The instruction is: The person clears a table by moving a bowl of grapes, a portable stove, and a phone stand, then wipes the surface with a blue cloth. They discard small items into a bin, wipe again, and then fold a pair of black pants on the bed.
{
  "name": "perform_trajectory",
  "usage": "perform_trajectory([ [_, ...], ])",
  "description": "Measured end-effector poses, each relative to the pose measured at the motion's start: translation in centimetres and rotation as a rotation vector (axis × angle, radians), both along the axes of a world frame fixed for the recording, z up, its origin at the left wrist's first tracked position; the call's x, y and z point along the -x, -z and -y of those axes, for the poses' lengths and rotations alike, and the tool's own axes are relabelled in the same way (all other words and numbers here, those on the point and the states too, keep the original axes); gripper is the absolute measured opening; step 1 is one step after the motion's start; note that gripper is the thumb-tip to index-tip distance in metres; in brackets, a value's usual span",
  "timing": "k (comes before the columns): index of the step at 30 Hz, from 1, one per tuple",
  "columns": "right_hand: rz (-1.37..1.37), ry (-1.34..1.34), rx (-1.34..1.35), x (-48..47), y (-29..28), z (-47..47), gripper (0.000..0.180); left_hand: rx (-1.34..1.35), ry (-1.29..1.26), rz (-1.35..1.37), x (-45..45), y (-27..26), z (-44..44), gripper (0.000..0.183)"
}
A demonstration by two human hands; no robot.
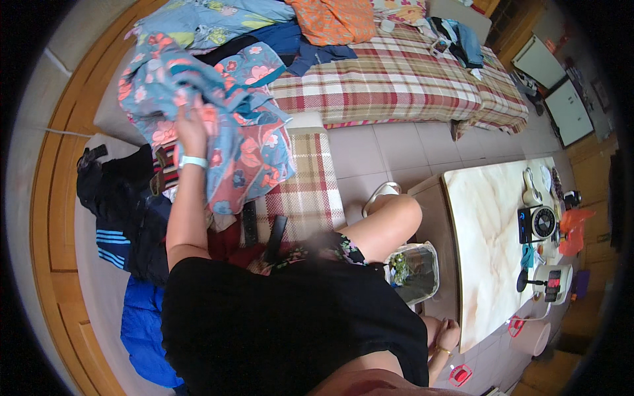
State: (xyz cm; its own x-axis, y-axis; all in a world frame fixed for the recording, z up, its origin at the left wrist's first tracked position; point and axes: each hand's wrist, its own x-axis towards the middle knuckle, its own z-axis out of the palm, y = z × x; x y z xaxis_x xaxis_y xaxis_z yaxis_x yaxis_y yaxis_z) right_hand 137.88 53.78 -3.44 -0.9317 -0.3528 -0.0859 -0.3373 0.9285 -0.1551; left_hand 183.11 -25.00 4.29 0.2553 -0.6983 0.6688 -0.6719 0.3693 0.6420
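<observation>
My left hand [190,129], with a pale band on its wrist, grips a blue blanket with a pink flower print [247,148]. The cloth is bunched and partly blurred around my fingers, and it drapes over the near end of a sofa. My right hand [448,334], with a gold-coloured bracelet on its wrist, rests with curled fingers by my leg, close to the edge of a marble-topped table [490,237]. Nothing shows in it. Below the blanket lie a dark remote control [275,237] and a striped knit cloth [166,166].
Dark clothes [131,208] and a blue puffer jacket [146,329] lie along the sofa back. An orange patterned cloth [334,22] and a plaid sofa cover [391,84] are ahead. A lined waste bin [428,277] stands beside my leg. A round-dialled device [540,222] sits on the table.
</observation>
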Motion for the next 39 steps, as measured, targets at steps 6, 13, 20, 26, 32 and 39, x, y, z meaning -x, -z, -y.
perform_trajectory([
  [6, 0.067, -0.025, -0.009, 1.4, 0.6, 2.0, 0.026, -0.347, 0.567, -0.203, 10.0, 2.9, -11.4, 0.037],
  [13, 0.066, 0.035, 0.043, 0.5, 0.4, 0.1, 0.022, -0.457, 0.647, 0.204, 13.9, 7.9, -12.4, 0.038],
  [20, 0.035, 0.059, 0.013, -0.4, -0.9, 0.8, 0.021, 0.070, 0.389, 0.393, 12.2, -1.9, -15.2, 0.055],
  [26, 0.096, 0.041, 0.011, 0.3, -0.2, 0.6, 0.023, 0.013, -0.202, 0.534, 4.5, -3.0, -7.6, 0.070],
  [32, 0.011, -0.021, -0.003, 0.4, 0.2, 1.0, 0.024, -0.255, 0.369, 0.270, 9.2, 1.8, -11.8, 0.050],
  [39, 0.081, -0.028, 0.017, 1.2, 0.3, 0.9, 0.025, -0.330, 0.993, 0.423, 18.8, 4.7, -23.6, 0.054],
])
